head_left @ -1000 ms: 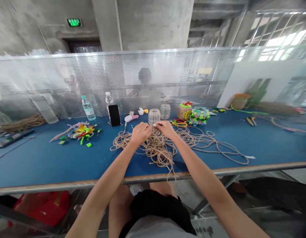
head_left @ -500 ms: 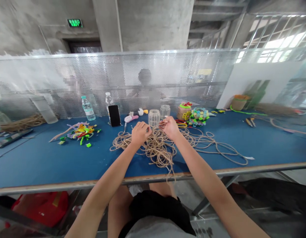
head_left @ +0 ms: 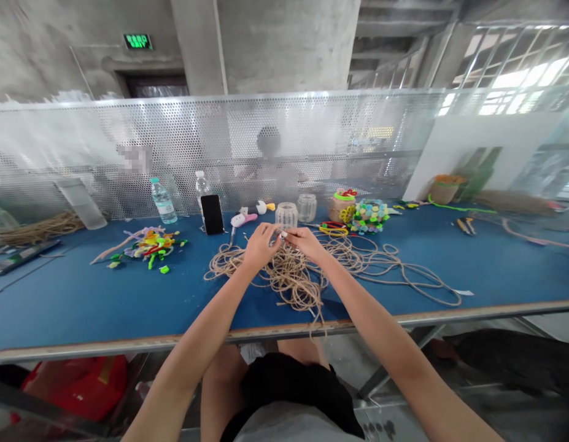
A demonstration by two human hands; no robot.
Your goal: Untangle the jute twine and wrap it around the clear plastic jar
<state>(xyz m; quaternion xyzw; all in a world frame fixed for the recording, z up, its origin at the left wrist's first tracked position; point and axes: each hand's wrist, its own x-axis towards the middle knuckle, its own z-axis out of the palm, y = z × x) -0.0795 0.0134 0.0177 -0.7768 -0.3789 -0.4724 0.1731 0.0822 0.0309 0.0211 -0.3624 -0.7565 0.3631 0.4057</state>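
A loose tangle of tan jute twine (head_left: 288, 276) lies on the blue table (head_left: 81, 301), with long loops trailing right. My left hand (head_left: 262, 247) and my right hand (head_left: 306, 242) are above its far side, fingertips meeting. They appear to pinch a strand of the twine, though the fingers hide the exact hold. Just beyond them stands a clear glass jar (head_left: 286, 216), not touched by either hand.
A black phone (head_left: 213, 214) and plastic water bottles (head_left: 162, 201) stand left of the jar. Colourful pipe-cleaner pieces (head_left: 148, 247) lie further left, with craft items (head_left: 369, 212) to the right. A perforated metal screen (head_left: 220, 144) runs behind the table, with a blurred person (head_left: 269, 162) beyond it.
My hands have come together over the twine. My right hand has moved left and closed its fingers toward my left hand. The twine pile looks unchanged.
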